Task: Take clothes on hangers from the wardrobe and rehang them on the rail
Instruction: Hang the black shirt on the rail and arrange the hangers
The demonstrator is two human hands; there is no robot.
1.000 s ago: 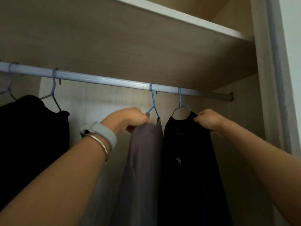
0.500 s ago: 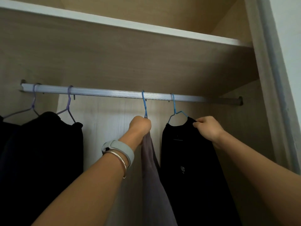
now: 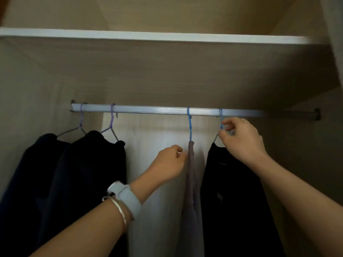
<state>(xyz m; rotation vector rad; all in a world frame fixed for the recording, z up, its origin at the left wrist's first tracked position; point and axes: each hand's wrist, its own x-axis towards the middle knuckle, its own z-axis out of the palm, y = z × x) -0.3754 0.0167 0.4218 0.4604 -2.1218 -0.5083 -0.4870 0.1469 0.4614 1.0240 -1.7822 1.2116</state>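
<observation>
A ribbed metal rail (image 3: 148,110) spans the wardrobe. Two blue hangers hook over it right of centre. The left blue hanger (image 3: 190,127) carries a grey-mauve garment (image 3: 192,182) that hangs straight and narrow. My left hand (image 3: 169,163) is just left of this garment's top, fingers curled, touching its edge with nothing visibly in its grasp. The right blue hanger (image 3: 221,117) carries a black garment (image 3: 233,197). My right hand (image 3: 241,140) pinches that hanger's neck just under the rail and hides its right shoulder.
Two dark garments (image 3: 78,173) hang on purple hangers (image 3: 112,119) at the rail's left end. A shelf (image 3: 148,37) runs close above the rail. The wardrobe's side wall (image 3: 315,164) stands at the right, past the rail's end bracket (image 3: 317,114).
My left hand let go of the grey garment's top and dropped down and left. My right hand rose from the black garment's shoulder to the hanger's neck. The view tilted up and back.
</observation>
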